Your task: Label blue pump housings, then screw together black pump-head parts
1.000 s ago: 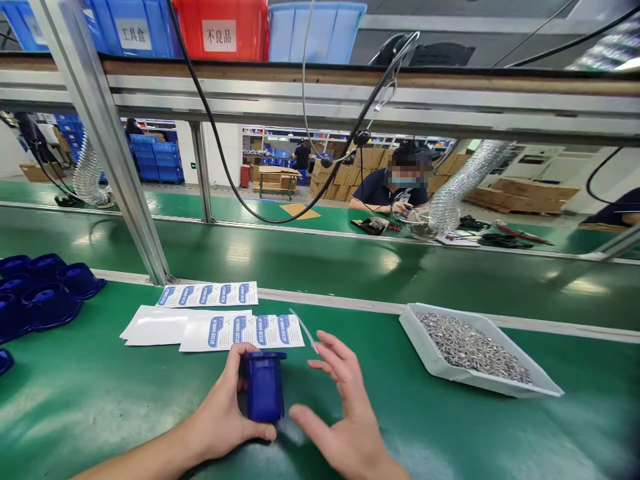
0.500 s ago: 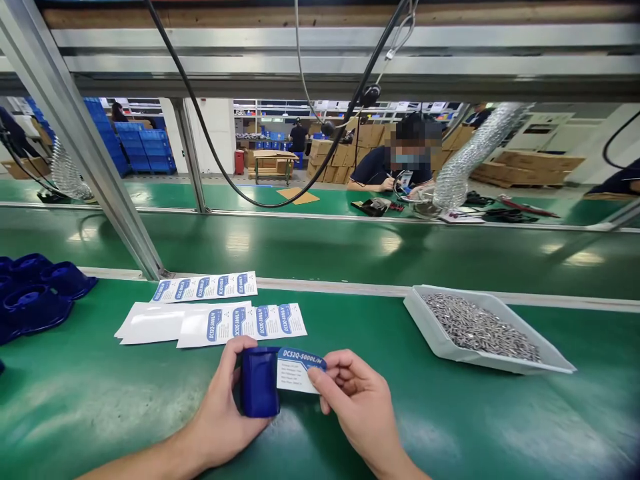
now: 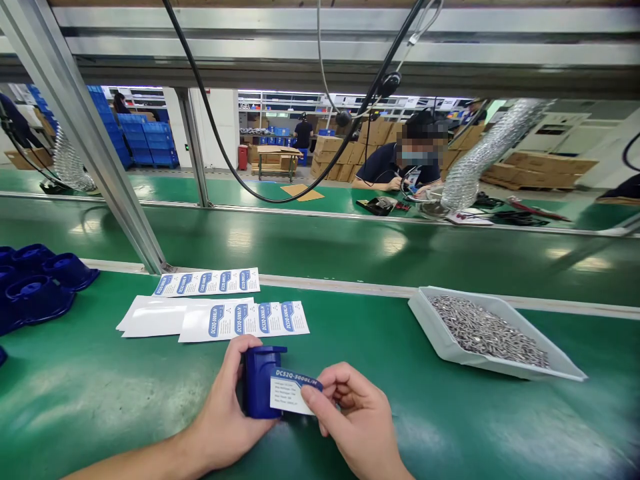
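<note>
My left hand (image 3: 225, 413) is wrapped round a small blue plastic housing (image 3: 259, 383) that stands on the green bench just in front of me. My right hand (image 3: 355, 420) pinches a white and blue label (image 3: 291, 391) by its right edge. The label's left part lies over the front of the blue housing. Behind the housing lie label sheets (image 3: 245, 319) and a second strip of labels (image 3: 206, 283), flat on the bench.
A white tray of small metal parts (image 3: 487, 331) sits at the right. Several blue housings (image 3: 35, 287) lie at the left edge. A slanted aluminium post (image 3: 100, 160) rises at the left. Across the conveyor a seated person (image 3: 400, 170) works.
My right hand went from open and empty to pinching a label, and has brought it left onto the blue housing. My left hand keeps its hold.
</note>
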`<state>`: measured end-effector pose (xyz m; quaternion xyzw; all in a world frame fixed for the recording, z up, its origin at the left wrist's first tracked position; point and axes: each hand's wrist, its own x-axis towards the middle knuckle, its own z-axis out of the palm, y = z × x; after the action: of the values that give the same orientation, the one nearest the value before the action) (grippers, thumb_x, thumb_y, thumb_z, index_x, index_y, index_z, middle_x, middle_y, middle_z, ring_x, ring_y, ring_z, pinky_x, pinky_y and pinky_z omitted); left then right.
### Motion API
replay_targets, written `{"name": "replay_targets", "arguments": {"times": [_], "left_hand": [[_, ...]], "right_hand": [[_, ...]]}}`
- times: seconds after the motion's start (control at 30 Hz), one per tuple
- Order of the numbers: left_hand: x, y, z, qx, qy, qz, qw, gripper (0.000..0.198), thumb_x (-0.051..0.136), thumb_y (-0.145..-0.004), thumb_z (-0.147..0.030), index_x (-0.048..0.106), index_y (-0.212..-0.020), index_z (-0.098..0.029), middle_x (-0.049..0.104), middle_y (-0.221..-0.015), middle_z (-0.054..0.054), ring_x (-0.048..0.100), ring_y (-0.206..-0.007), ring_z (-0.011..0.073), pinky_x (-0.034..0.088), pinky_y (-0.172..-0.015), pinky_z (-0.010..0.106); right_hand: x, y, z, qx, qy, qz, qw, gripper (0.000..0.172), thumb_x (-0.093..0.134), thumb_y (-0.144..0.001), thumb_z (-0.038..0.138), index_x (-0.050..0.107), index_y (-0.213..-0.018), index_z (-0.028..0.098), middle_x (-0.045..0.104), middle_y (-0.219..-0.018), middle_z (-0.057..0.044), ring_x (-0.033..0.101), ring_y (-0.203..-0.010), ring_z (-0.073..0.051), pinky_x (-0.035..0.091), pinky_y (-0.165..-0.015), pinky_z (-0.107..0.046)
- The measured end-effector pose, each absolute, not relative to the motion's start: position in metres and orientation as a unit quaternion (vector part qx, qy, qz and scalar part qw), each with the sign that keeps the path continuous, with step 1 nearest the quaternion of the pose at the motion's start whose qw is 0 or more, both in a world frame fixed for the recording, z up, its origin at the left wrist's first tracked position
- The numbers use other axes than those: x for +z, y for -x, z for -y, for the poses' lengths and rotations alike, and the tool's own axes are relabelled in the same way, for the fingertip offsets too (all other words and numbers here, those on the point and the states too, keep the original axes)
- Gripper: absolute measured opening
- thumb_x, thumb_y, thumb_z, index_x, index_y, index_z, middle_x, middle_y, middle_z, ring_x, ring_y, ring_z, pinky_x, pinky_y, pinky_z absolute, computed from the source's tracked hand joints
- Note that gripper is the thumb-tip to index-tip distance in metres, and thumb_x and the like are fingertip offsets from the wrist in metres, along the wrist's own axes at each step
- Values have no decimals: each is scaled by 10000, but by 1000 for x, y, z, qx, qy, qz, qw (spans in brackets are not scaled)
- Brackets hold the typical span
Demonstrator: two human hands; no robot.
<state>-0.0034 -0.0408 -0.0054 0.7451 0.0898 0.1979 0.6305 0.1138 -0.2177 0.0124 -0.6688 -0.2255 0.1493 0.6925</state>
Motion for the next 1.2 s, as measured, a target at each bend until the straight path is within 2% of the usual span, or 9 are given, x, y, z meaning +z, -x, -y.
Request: {"name": "replay_targets", "arguments": {"times": [0.27, 0.47, 0.83, 1.1, 1.2], "left_hand": [[-4, 2, 41, 197, -749, -72, 628, 767, 792, -759, -87, 418, -1383, -331, 520, -1365, 67, 645, -1124, 257, 553, -926, 367], [-5, 3, 40, 206, -771, -58, 599, 756, 815, -781, -101, 432, -1391, -330, 497, -1394, 77, 632, -1179, 275, 542, -985, 386], [-7, 5, 37, 201, -767, -40, 608, 796, 795, -739, -45, 434, -1393, -317, 490, -1410, 92, 635, -1135, 266, 548, -951, 376], [-3, 4, 39, 198, -770, -49, 605, 770, 837, -787, -129, 415, -1397, -337, 483, -1390, 87, 640, -1109, 264, 558, -916, 374], [-1, 3, 39, 203, -769, -46, 604, 755, 840, -796, -146, 422, -1392, -346, 482, -1382, 79, 636, -1123, 263, 551, -946, 387]], "right_hand": [[12, -103, 217, 125, 689, 225, 678, 370, 874, -835, 519, 692, -737, 212, 599, -589, 19, 496, -449, -99, 403, -415, -212], [9, -102, 217, 138, 691, 224, 674, 367, 865, -838, 524, 689, -743, 217, 589, -592, 24, 481, -452, -100, 389, -398, -206], [13, -103, 217, 107, 697, 242, 667, 297, 852, -845, 444, 691, -738, 218, 588, -592, 32, 489, -448, -97, 388, -422, -213], [10, -99, 218, 103, 697, 248, 665, 301, 842, -862, 448, 690, -734, 222, 589, -583, 26, 480, -454, -102, 395, -407, -205], [10, -98, 219, 103, 700, 249, 661, 308, 845, -865, 453, 691, -732, 221, 594, -590, 22, 479, -453, -103, 393, -400, -204]]}}
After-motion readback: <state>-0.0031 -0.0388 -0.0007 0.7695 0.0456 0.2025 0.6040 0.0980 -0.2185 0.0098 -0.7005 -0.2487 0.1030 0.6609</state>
